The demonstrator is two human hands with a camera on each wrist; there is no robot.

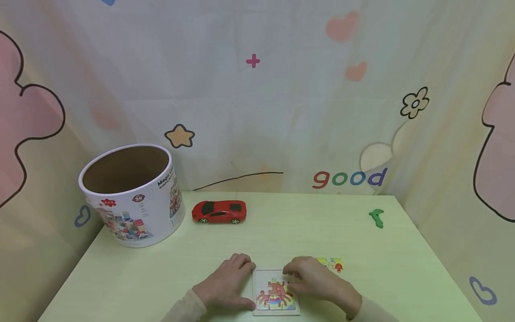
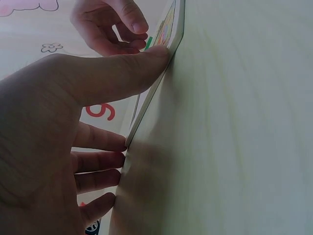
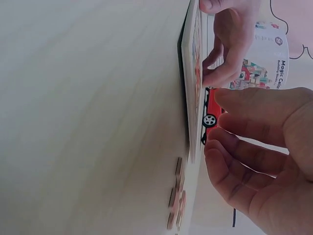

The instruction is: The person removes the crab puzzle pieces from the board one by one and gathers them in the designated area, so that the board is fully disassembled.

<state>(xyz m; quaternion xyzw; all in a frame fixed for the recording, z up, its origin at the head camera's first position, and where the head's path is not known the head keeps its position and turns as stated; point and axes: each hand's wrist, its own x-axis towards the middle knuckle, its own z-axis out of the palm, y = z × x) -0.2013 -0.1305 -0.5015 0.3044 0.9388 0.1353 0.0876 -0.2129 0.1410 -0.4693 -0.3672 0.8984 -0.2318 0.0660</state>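
Together, a person's two hands are flanking a partly filled puzzle board (image 1: 261,278), which is lying flat on the pale surface (image 1: 297,241). The left hand (image 1: 226,282) is bracing the board's left side, thumb and fingers (image 2: 100,137) spreading wide; the left wrist view is showing the thumb tip touching the rim and the forefinger meeting a corner. The right hand (image 1: 318,279) is arching over the opposite side, partly covering the loose pieces (image 1: 333,264) in the head view. From the right wrist, those pieces are appearing edge-on, lying beyond the board, while the right thumb and fingers are curving loosely, leaving a narrow gap. Only the head view is taking in the whole bucket (image 1: 141,219) and the whole red car (image 1: 219,212).
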